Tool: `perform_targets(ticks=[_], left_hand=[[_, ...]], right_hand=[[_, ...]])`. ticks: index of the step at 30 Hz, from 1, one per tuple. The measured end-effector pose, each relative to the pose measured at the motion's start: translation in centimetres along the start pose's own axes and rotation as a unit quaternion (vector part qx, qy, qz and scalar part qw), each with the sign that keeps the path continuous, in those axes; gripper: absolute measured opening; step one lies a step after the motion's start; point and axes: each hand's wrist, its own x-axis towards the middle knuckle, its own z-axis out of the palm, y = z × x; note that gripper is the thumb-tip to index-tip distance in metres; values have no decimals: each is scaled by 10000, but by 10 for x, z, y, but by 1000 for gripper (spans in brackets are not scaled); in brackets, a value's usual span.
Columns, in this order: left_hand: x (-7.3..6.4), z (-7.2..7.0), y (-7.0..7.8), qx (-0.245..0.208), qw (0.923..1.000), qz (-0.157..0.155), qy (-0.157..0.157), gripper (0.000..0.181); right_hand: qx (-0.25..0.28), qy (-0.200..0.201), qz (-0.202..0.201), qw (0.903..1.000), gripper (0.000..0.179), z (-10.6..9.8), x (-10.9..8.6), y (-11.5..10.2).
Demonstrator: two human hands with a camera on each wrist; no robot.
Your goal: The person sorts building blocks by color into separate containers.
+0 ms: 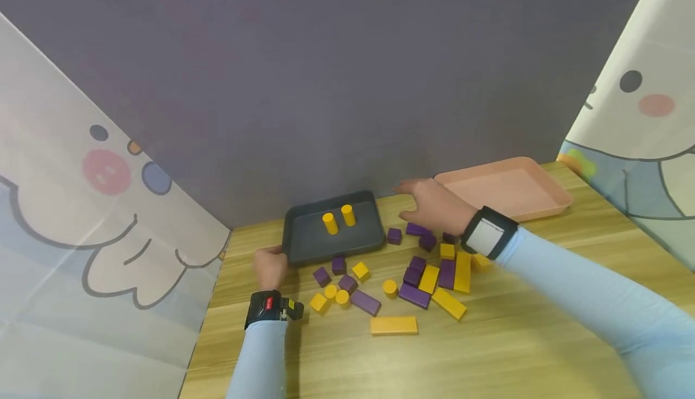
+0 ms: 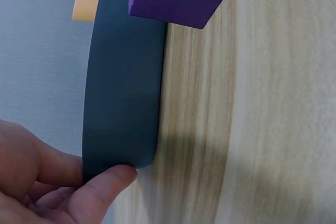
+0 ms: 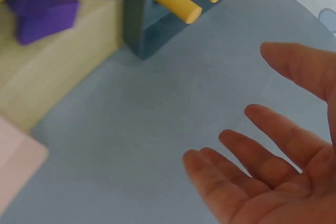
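Observation:
My left hand (image 1: pixel 269 269) grips the left end of a dark grey tray (image 1: pixel 336 253). In the left wrist view the thumb (image 2: pixel 116 178) presses the tray's outer wall near the corner, with the fingers around its rim. Two yellow cylinders (image 1: pixel 330 223) stand upright inside this tray. My right hand (image 1: pixel 434 206) hangs between the dark tray and a pink tray (image 1: pixel 559 203), fingers spread and holding nothing. Close below it lie a purple cube (image 1: pixel 394 236) and other purple blocks (image 1: pixel 428 242).
Several yellow and purple blocks (image 1: pixel 415 296) lie loose on the wooden table (image 1: pixel 488 351) in front of the trays. A yellow bar (image 1: pixel 394 326) is nearest the front. A grey wall (image 1: pixel 347 85) rises behind, with cartoon-printed panels (image 1: pixel 49 206) at both sides.

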Motion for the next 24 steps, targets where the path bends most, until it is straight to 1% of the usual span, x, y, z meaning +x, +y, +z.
perform_targets(ticks=[3, 5, 7, 10, 14, 17, 20, 24], left_hand=[[-1, 0, 0, 16, 10000, -53, 20, 46], [-1, 1, 0, 16, 10000, -41, 36, 45], [0, 0, 1, -10, 10000, -34, 67, 44], [1, 0, 2, -15, 10000, -60, 71, 44], [2, -2, 2, 0, 9998, -176, 49, 44], [1, -2, 3, 31, 9997, -232, -3, 44], [0, -3, 4, 74, 9997, -222, -42, 45], [-3, -2, 6, 129, 9997, -209, -32, 44]], right_hand=[[-164, -206, 188, 9995, 79, 9, -21, 19], [-308, -337, 291, 9985, 87, 16, -35, 30], [-237, -434, 420, 9979, 86, 23, -47, 38], [-2, -382, 604, 9974, 75, 32, -60, 48], [188, -267, 702, 9970, 60, 40, -65, 56], [239, -372, 774, 9960, 54, 45, -66, 61], [259, -519, 891, 9943, 50, 51, -66, 65], [229, -559, 943, 9937, 50, 56, -66, 69]])
